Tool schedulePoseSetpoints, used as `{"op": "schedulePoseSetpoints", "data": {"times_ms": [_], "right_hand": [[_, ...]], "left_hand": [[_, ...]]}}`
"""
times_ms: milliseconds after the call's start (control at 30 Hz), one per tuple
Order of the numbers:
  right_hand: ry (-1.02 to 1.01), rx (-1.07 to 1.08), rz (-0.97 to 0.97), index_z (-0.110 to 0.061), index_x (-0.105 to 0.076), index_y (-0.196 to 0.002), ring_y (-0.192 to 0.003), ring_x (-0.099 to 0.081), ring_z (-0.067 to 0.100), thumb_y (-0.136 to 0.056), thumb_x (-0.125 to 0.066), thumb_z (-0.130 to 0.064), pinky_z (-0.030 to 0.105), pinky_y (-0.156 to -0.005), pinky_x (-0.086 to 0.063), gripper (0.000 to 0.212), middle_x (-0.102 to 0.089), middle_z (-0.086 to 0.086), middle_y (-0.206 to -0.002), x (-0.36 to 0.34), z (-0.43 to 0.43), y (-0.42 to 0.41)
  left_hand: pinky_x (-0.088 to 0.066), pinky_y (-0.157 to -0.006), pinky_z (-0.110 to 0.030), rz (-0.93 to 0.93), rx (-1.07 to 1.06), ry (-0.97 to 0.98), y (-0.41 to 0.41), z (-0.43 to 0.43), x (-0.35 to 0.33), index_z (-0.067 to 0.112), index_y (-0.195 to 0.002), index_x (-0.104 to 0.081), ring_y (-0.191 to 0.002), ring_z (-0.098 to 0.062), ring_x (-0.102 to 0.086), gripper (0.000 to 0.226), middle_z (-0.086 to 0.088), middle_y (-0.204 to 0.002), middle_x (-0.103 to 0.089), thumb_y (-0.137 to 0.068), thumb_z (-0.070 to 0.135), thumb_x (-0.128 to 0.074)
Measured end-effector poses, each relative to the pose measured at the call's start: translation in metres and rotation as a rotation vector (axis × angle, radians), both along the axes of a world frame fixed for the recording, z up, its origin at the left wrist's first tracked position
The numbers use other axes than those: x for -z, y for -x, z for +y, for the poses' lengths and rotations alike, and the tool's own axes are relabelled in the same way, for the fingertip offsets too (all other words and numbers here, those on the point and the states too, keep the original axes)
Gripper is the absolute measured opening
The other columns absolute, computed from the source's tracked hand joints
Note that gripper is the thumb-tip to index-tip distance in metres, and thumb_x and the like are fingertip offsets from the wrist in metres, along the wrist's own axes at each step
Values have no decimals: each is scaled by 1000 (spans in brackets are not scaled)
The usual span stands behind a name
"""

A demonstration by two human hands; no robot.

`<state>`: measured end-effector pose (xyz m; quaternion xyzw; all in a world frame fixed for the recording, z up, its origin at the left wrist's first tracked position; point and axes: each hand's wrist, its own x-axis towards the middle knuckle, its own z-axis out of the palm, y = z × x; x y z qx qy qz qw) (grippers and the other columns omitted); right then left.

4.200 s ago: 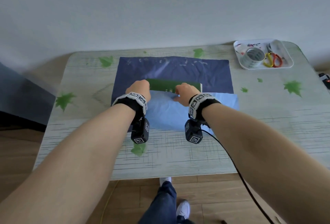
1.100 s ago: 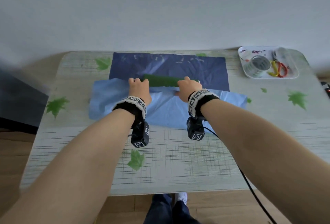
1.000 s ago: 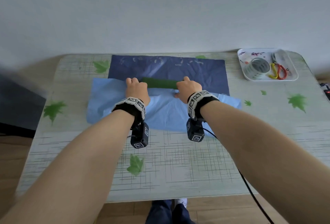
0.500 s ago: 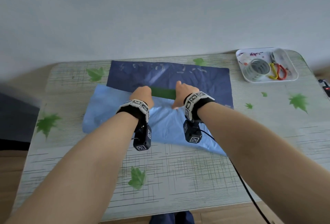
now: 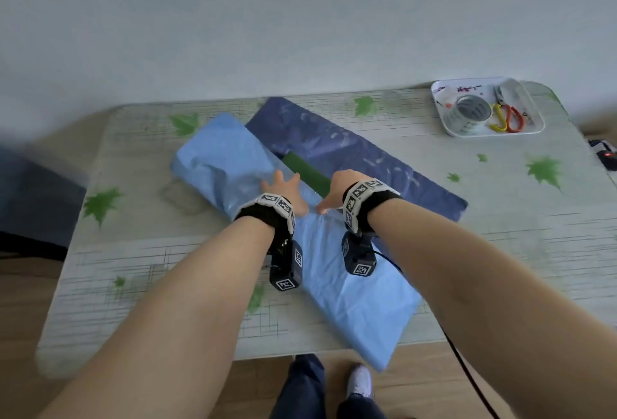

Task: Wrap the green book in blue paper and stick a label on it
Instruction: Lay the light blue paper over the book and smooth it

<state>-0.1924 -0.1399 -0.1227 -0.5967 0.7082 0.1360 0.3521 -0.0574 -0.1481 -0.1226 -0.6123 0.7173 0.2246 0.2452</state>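
Note:
The blue paper (image 5: 340, 151) lies diagonally across the table, dark side up at the back, with its light underside folded over the green book (image 5: 307, 175). Only a narrow green strip of the book shows between the fold and the dark paper. My left hand (image 5: 283, 189) rests flat on the light fold with fingers spread. My right hand (image 5: 335, 189) sits at the fold's edge beside the green strip, fingers curled down on the paper and book. The near end of the light paper (image 5: 364, 315) hangs over the table's front edge.
A white tray (image 5: 444, 118) at the back right holds a tape roll (image 5: 469, 111) and scissors (image 5: 507, 116) with red and yellow handles. The table (image 5: 133, 251) has green leaf prints. A cable runs from my right wrist; my feet show below the front edge.
The paper and book have turned from square with the table to a diagonal, the near right end swinging toward the front edge. My left hand has flattened onto the fold.

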Motion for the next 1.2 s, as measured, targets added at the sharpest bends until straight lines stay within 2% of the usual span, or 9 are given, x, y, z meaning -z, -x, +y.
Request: {"op": "schedulePoseSetpoints", "data": {"times_ms": [167,267,367,467,567,700,800,1033,1200], "right_hand": [[0,-187,-98,-11,-57,-74,-69,-62,25,-72,-71,-56,33,-64,-50,47,-61,3,-71,3,-30,4],[-80,-311,-163,-7,-63,-86,-88,-67,28,-87,-61,-39,38,-87,-53,32,-71,11,-94,13,-33,11],[-85,-322,-208,-1,-68,-93,-91,-70,25,-89,-56,-15,36,-89,-54,19,-73,13,-96,9,-33,28],[-58,-283,-214,-3,-69,-99,-89,-70,23,-89,-53,-12,33,-89,-54,21,-73,11,-98,4,-33,56],[153,-189,-128,-7,-64,-109,-98,-64,28,-87,-50,-7,37,-88,-53,26,-67,9,-108,-2,-35,86],[283,-128,-150,-7,-61,-111,-104,-60,32,-87,-47,-5,39,-88,-52,28,-62,12,-113,-11,-42,105],[310,-122,-134,-6,-63,-109,-104,-60,33,-85,-46,-4,41,-89,-52,29,-63,14,-112,-11,-37,109],[423,76,7,-3,-55,-113,-105,-59,35,-91,-43,-2,36,-77,-45,26,-59,19,-117,-23,-23,140],[381,155,27,0,-53,-111,-105,-60,36,-89,-42,1,35,-72,-44,24,-60,20,-115,-24,-6,140]], "left_hand": [[-20,-110,-41,1,-58,62,15,-31,-3,20,-142,-33,-139,-23,-29,59,-11,-147,-32,-88,29,-55],[-28,-102,-39,45,-85,121,32,-37,-3,14,-121,-50,-122,-27,-46,37,-11,-130,-48,-85,21,-54],[-32,-100,-38,85,-76,167,53,-43,-9,12,-116,-50,-117,-27,-49,36,-10,-125,-50,-84,26,-59],[-31,-100,-38,122,-53,160,73,-41,-11,11,-116,-47,-115,-27,-48,62,-8,-122,-49,-70,39,-76],[-29,-102,-39,48,-1,195,91,-34,-11,9,-124,-39,-119,-27,-44,93,-8,-127,-43,-53,43,-88],[-32,-105,-38,-75,-67,241,101,-30,-15,4,-146,-10,-128,-33,-29,124,-14,-137,-27,-54,35,-88],[-46,-93,-39,-50,-91,279,101,-23,-11,6,-138,-21,-121,-33,-31,101,-11,-132,-26,-58,19,-82],[-48,-86,-46,22,96,348,83,-26,-13,12,-119,-40,-111,-34,-47,52,-11,-123,-38,-73,3,-64],[-44,-69,-39,94,53,296,92,-23,-26,6,-104,-44,-79,-35,-51,27,-16,-119,-35,-79,0,-55]]}}
